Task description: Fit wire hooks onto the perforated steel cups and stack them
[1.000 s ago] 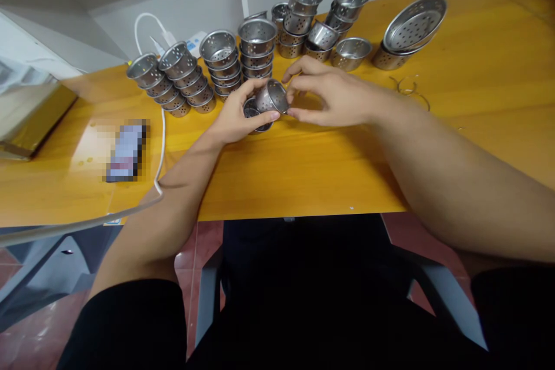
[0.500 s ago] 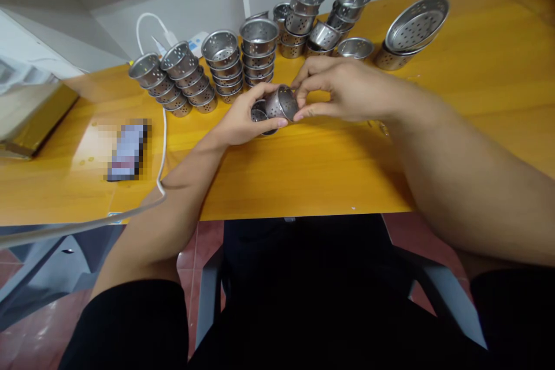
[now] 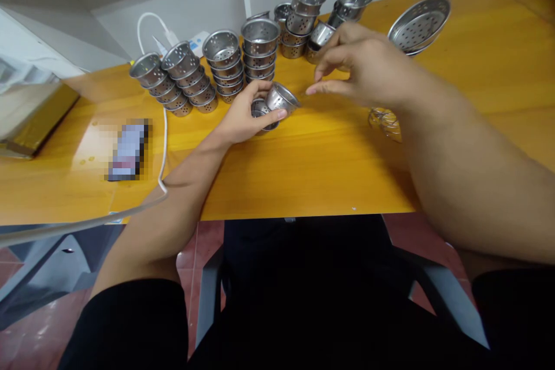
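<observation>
The cup (image 3: 281, 98), a small perforated metal one, is in the left hand (image 3: 243, 117), tilted with its mouth up and to the right. The left fingers are closed round it, thumb on the near side and the others behind, a grip that seems chosen to leave the mouth clear. A lower cup (image 3: 259, 107) sits just left of the cup and beneath it, perhaps giving it a rest; whether the two touch I cannot tell.

The right hand (image 3: 313, 84) is raised just right of the cup and apart from it, wrist arched, thumb and forefinger a narrow way apart. Whether they pinch something thin is too blurred to tell. The right forearm slants in from the right; the left comes up from the near left, wrist fairly straight.

Right of the cup, by the right forearm, lie wire loops (image 3: 385, 122). Beyond it and to its left stand stacks (image 3: 224, 69), likely nested to save room. Well right and beyond is a dish (image 3: 418, 26); well left, a phone (image 3: 128, 150).
</observation>
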A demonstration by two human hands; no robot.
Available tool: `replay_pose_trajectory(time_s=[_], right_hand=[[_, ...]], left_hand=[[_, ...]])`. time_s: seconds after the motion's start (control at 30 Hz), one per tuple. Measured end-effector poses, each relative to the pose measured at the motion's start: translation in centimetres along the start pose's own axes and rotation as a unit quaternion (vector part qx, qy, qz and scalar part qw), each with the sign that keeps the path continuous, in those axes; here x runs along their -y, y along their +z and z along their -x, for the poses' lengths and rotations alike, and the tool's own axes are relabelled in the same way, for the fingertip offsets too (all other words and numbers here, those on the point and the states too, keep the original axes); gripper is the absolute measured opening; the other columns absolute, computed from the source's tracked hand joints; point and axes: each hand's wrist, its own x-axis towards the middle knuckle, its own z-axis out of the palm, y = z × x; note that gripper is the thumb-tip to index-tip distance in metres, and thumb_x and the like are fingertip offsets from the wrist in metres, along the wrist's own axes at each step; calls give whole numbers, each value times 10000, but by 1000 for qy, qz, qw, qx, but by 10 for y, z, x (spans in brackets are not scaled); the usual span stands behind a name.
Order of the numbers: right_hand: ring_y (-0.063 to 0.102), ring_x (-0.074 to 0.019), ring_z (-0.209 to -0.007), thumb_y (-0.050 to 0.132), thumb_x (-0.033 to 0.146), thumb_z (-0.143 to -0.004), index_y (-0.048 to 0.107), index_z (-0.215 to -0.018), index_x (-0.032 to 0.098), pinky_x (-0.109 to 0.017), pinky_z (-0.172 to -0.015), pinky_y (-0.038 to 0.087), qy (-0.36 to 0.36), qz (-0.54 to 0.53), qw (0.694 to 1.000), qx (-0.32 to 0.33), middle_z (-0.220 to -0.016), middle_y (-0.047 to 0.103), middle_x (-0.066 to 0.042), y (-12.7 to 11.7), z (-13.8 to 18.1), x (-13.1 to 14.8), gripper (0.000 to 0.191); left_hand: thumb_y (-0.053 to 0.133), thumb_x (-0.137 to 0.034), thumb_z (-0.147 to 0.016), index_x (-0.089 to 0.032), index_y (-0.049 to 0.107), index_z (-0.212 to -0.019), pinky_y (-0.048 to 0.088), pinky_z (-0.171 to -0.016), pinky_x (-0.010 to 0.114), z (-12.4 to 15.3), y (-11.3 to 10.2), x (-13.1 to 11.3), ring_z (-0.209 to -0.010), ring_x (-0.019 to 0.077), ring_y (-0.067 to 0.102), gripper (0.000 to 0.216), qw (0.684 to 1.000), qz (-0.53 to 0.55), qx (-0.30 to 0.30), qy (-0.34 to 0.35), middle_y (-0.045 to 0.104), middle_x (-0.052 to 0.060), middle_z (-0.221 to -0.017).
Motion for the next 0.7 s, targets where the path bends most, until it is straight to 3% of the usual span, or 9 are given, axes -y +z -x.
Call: replay_pose_trajectory(time_s=[0.07, 0.13, 0.23, 0.33, 0.47, 0.53, 0.6, 0.7], right_hand=[[742, -328, -1154, 982, 389, -1095, 807, -1063, 266, -489, -1097, 623, 34, 33, 999, 25, -1383, 746, -174, -8, 1, -5, 216], [743, -286, -1015, 1054, 317, -1048, 825, -1025, 249, -455, -954, 600, 96, 90, 985, 110, -1258, 790, -132, -19, 4, -14, 240], [715, -246, -778, 1084, 315, -1040, 867, -1012, 257, -423, -741, 518, 248, 157, 922, 254, -959, 824, -30, -36, 9, -33, 227], [737, -266, -737, 1120, 334, -1000, 883, -990, 265, -419, -689, 530, 325, 176, 886, 280, -885, 832, -2, -48, 14, -44, 247], [823, -330, -893, 1108, 245, -950, 882, -930, 263, -467, -803, 630, 354, 163, 869, 304, -1013, 887, -34, -52, 15, -39, 228], [826, -355, -938, 1043, 297, -990, 881, -1013, 259, -501, -866, 640, 354, 173, 873, 288, -1115, 898, -77, -51, 13, -32, 168], [797, -368, -931, 925, 338, -1056, 864, -1146, 262, -517, -872, 621, 330, 194, 896, 224, -1143, 883, -115, -47, 11, -24, 133], [764, -340, -941, 769, 270, -1089, 841, -1301, 244, -503, -917, 605, 183, 138, 966, 118, -1198, 856, -146, -32, 8, -10, 225]], left_hand=[[920, -958, -923, -221, 650, -1585, 687, -1285, 513, 0, 0, 5, -1468, 366, 838, 1027, 1000, -4, -10, 9, 832, 202, -1583], [904, -965, -931, -213, 628, -1626, 676, -1313, 514, 0, -2, 7, -1510, 375, 821, 1061, 1000, -8, -14, 22, 814, 206, -1620], [869, -978, -955, -200, 648, -1635, 674, -1315, 521, 0, -4, 7, -1519, 391, 813, 1058, 999, -27, -6, 31, 816, 204, -1617], [855, -1009, -946, -207, 685, -1595, 690, -1281, 521, -1, -6, 3, -1461, 387, 831, 1045, 999, -39, -3, 27, 837, 190, -1571], [850, -1033, -934, -218, 693, -1582, 700, -1271, 520, 0, -6, 0, -1436, 376, 841, 1052, 999, -35, -1, 26, 843, 183, -1560], [841, -1038, -939, -220, 690, -1587, 692, -1290, 525, 0, -6, 0, -1459, 380, 834, 1054, 999, -32, 0, 27, 838, 184, -1572], [840, -1046, -931, -224, 686, -1592, 684, -1306, 524, 0, -6, 0, -1478, 383, 828, 1066, 999, -31, 0, 28, 833, 180, -1580], [860, -1052, -904, -229, 681, -1601, 689, -1299, 514, -1, -5, 3, -1475, 384, 830, 1093, 999, -26, -3, 27, 830, 177, -1584]])
